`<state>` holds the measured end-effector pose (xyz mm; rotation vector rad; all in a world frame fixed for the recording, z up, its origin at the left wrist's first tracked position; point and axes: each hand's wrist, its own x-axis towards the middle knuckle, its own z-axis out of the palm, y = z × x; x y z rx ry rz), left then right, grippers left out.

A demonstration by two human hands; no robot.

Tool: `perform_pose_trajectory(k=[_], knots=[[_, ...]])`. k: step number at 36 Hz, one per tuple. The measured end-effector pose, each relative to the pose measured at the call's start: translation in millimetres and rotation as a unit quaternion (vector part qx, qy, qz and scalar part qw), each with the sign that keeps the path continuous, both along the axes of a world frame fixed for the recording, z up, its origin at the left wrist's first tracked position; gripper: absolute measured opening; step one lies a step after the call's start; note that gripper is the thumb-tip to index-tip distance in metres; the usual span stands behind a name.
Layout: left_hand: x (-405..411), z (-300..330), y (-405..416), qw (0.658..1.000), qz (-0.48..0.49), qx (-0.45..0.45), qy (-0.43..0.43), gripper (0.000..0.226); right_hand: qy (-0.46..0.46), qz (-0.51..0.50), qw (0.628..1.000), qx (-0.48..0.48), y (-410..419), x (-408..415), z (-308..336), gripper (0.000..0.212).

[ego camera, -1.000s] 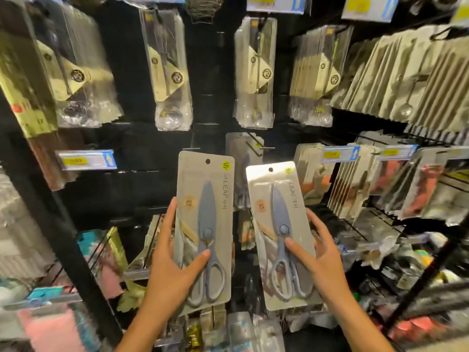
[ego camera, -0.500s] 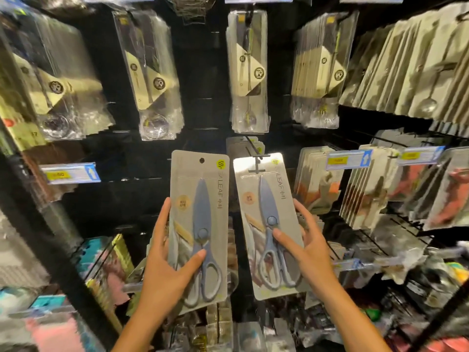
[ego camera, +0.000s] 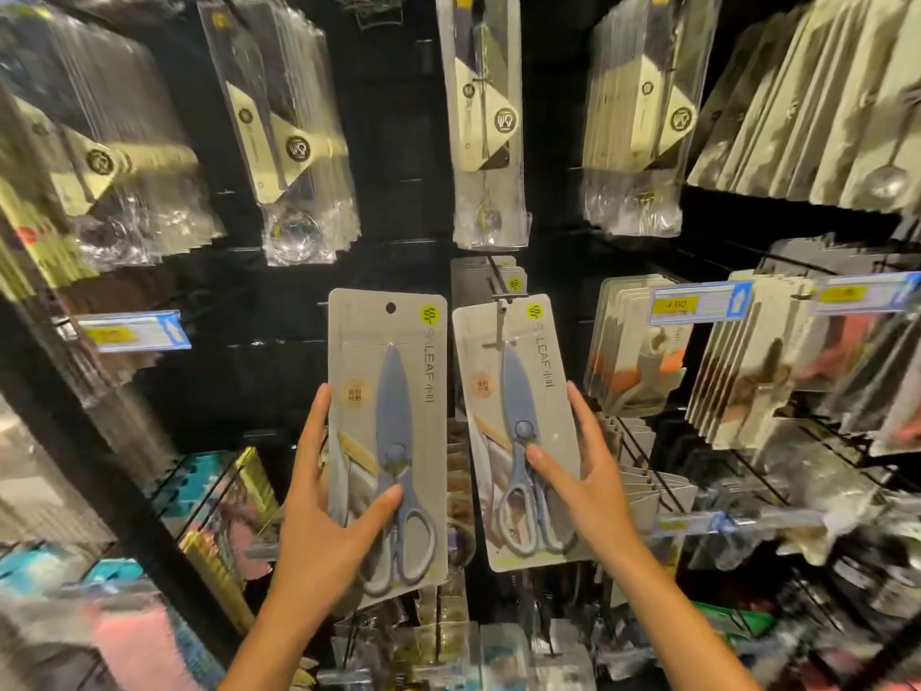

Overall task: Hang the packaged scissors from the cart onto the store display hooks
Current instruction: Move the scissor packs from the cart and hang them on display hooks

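Now | hook (ego camera: 500,297) through right pack (ego camera: 518,436) — left pack (ego camera: 386,431) beside

shop: price tags (ego camera: 695,302), hook-hung packaged goods (ego camera: 486,117)

Two bare forearms rise from the bottom edge of the frame, one left of centre and one right of centre, each ending in a bare hand. No sleeve, cuff or glove covers either arm as far down as the frame shows. The left hand (ego camera: 324,536), in the lower middle of the frame, has no ring, watch or bracelet in view; its thumbnail is short and unpainted. The right hand (ego camera: 590,491), just right of centre, is likewise free of jewellery, with a short, plain nail on the thumb. Both wrists are slim and unadorned.
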<state>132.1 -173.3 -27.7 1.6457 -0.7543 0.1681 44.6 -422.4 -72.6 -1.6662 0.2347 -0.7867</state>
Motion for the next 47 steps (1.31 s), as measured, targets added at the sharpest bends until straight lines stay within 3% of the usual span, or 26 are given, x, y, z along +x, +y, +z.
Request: perform_pose_trajectory(k=[9, 22, 27, 32, 35, 42, 47], knots=[[8.1, 9.8, -5.6, 1.000, 0.017, -0.013, -0.017, 0.106, 0.072, -0.037, 0.992, -0.099, -17.3, 36.2, -9.4, 0.081], [21.3, 19.2, -11.2, 0.998, 0.043, -0.031, -0.043, 0.105, 0.082, -0.084, 0.979, -0.168, -53.5, 103.9, -28.0, 0.086], [23.6, 18.4, -11.5, 0.997, 0.044, -0.030, -0.046, 0.105, 0.107, -0.089, 0.977, -0.162, -64.0, 121.5, -27.0, 0.083], [22.6, 16.9, -11.1, 0.998, 0.042, -0.038, -0.041, 0.104, 0.151, -0.064, 0.970, -0.177, -77.1, 125.8, -37.1, 0.061], [21.0, 16.1, -8.8, 0.997, 0.044, -0.043, -0.038, 0.104, 0.173, -0.070, 0.967, -0.175, -76.4, 120.3, -48.8, 0.060], [19.4, 16.8, -5.5, 0.998, 0.033, -0.049, -0.031, 0.103, 0.163, -0.081, 0.977, -0.112, -66.9, 102.1, -54.4, 0.053], [18.2, 15.5, -7.7, 0.999, 0.020, -0.029, -0.028, 0.103, 0.099, 0.016, 0.991, -0.091, -33.3, 72.5, -18.0, 0.044]])
